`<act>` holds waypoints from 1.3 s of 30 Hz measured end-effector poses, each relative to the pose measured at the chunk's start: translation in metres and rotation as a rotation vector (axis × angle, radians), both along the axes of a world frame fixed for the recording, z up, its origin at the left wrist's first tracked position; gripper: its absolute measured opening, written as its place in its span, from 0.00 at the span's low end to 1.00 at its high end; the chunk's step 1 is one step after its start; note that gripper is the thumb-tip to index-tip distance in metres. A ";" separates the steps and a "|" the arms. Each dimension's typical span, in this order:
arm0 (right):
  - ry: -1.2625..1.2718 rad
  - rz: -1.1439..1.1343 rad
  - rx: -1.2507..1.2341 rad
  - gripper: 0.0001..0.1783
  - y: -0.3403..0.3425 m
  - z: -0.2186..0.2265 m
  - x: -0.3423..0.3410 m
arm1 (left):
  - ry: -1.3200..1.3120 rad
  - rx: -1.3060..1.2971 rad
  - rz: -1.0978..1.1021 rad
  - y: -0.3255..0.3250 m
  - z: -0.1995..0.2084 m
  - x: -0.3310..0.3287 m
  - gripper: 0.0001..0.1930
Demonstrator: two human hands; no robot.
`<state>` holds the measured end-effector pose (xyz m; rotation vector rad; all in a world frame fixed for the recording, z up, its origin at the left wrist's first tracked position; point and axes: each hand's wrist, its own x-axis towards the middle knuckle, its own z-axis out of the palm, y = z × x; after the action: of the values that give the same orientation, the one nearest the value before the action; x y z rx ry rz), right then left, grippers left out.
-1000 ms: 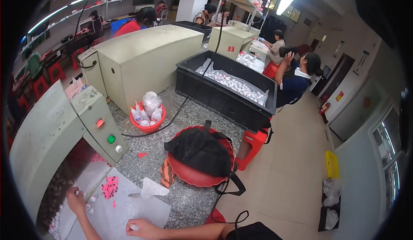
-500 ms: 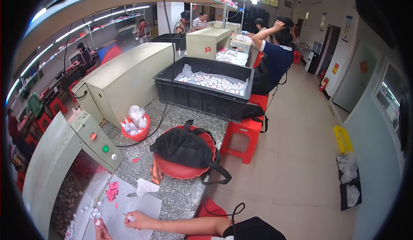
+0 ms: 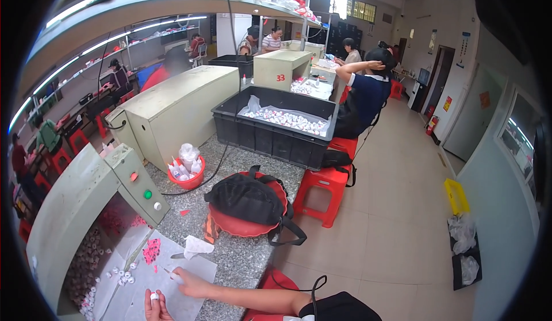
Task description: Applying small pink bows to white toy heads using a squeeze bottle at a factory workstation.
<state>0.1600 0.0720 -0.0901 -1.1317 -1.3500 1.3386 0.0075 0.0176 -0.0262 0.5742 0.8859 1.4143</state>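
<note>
My left hand sits at the bottom edge over a white sheet, pinching a small white cylinder between its fingers. My right hand rests on the same sheet just to the right, gripping a thin tool whose tip points left. Several small white cylinders lie scattered on the sheet to the left of both hands. A heap of pink pieces lies above them, next to a crumpled white paper.
A beige machine with red, green and white buttons stands at left. On the speckled counter are a red basin with a black bag, a red bowl of glue bottles and a black crate. Red stools and seated people are beyond.
The view has swung and risen. My left hand came back from the machine's opening to the sheet, now holding a white cylinder. My right hand stayed on the sheet.
</note>
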 end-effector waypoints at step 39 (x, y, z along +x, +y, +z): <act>-0.206 -0.031 0.720 0.13 -0.009 0.121 0.004 | 0.500 0.316 0.332 0.019 0.039 0.010 0.19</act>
<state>0.1638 0.0630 0.0314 -0.7887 -1.7562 0.6175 0.0177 0.0363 0.0129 1.0910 1.1999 1.7637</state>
